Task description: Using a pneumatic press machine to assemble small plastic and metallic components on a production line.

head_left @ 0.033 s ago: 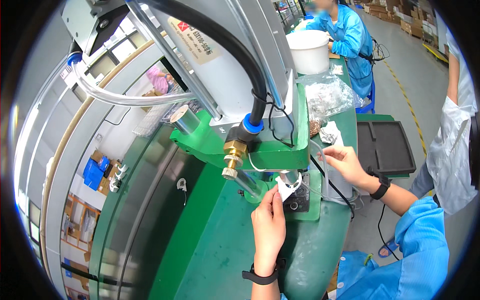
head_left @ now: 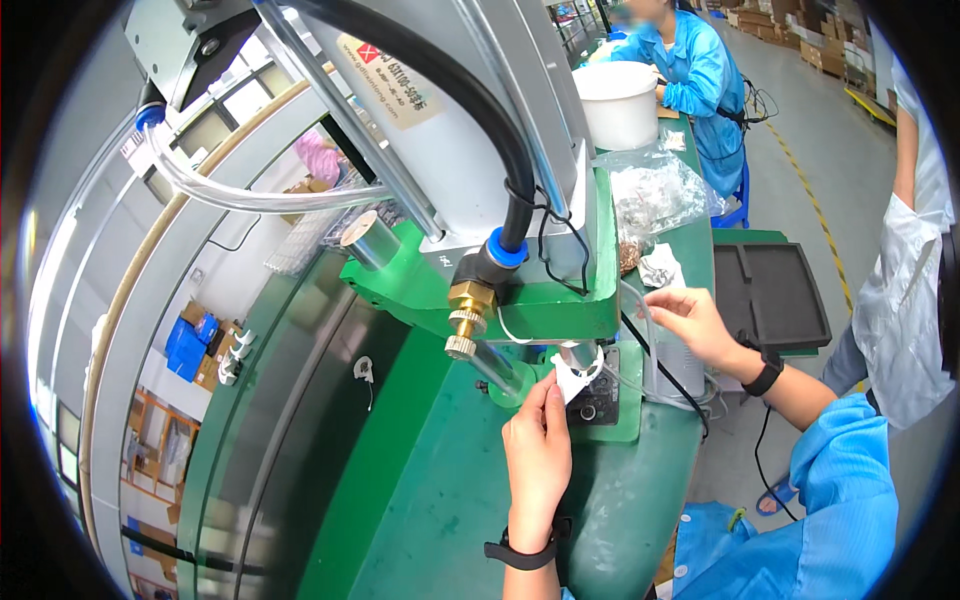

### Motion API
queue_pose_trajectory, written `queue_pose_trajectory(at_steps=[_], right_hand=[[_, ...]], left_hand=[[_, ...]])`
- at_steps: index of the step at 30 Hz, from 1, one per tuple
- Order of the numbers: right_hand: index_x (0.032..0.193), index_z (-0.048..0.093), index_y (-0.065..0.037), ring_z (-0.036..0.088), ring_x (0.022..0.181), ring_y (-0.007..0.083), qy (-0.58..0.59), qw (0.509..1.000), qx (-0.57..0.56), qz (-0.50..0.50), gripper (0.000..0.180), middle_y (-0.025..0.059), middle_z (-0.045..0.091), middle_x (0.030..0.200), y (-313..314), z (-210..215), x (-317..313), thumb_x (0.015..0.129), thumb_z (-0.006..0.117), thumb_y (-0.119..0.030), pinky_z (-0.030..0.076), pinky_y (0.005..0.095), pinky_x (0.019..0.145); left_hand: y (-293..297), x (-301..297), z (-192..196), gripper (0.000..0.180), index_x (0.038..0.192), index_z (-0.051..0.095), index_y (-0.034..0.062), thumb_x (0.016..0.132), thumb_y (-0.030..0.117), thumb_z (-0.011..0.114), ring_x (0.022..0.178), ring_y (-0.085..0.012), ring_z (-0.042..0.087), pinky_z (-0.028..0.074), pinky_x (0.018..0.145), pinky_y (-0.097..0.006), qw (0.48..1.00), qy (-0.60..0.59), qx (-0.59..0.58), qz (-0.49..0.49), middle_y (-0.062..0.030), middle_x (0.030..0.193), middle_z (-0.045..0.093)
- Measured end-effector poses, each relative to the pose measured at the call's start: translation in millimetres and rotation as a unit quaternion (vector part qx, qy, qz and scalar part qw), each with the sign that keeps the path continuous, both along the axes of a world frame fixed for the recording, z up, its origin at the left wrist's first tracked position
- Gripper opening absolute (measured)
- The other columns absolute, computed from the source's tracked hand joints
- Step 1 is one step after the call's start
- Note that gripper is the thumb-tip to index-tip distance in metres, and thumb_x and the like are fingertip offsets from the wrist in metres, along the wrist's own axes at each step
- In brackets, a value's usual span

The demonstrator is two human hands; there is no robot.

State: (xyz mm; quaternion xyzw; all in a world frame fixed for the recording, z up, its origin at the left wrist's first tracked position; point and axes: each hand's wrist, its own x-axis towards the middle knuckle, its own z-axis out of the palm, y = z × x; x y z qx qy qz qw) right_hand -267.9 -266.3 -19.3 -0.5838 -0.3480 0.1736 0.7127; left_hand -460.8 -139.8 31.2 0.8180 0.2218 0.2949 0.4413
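My left hand (head_left: pixel 538 435) pinches a small white plastic part (head_left: pixel 573 378) with a ring-shaped end. The part sits beneath the metal ram (head_left: pixel 577 352) of a green-framed pneumatic press (head_left: pixel 490 290), over a dark fixture block (head_left: pixel 598 408) on a green base. To the right of the press, my right hand (head_left: pixel 697 325) is closed, thumb and fingertips together beside a translucent tube (head_left: pixel 640 300). Whether it grips the tube or something smaller cannot be made out.
A black hose and brass fitting (head_left: pixel 466 318) hang in front. Past the press are a clear plastic bag (head_left: pixel 660 190), a white tub (head_left: pixel 617 105) and a seated co-worker (head_left: pixel 705 80). A conveyor (head_left: pixel 330 400) runs left, carrying a white part (head_left: pixel 364 369). Cables (head_left: pixel 690 400) lie at the bench edge.
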Motion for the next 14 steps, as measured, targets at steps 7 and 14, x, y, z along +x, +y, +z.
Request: queue_pose_trajectory(at_steps=[7,14], right_hand=[[0.094,0.06,0.003,0.057,0.082,0.0097,-0.031,0.994,-0.028,0.096,0.017,0.0056,0.062,0.087,5.7,38.7,17.2,0.08,0.06,-0.006,0.045,0.0232,0.076],[0.097,0.061,-0.001,0.056,0.081,0.0102,-0.09,0.966,-0.047,0.236,0.022,0.0064,0.062,0.086,41.8,47.8,4.8,0.078,0.063,-0.011,0.044,0.0233,0.074]], left_hand=[[-4.5,-2.3,14.4,0.027,0.103,0.057,-0.0044,0.088,0.015,0.046,0.07,-0.009,0.052,0.043,0.065,-0.026,0.998,0.053,-0.029,0.029,-0.012,0.075,0.063],[-3.5,-2.3,14.4,0.027,0.103,0.058,-0.0042,0.088,0.015,0.046,0.067,-0.0085,0.05,0.043,0.063,-0.026,0.998,0.046,-0.007,0.039,-0.0123,0.073,0.062]])
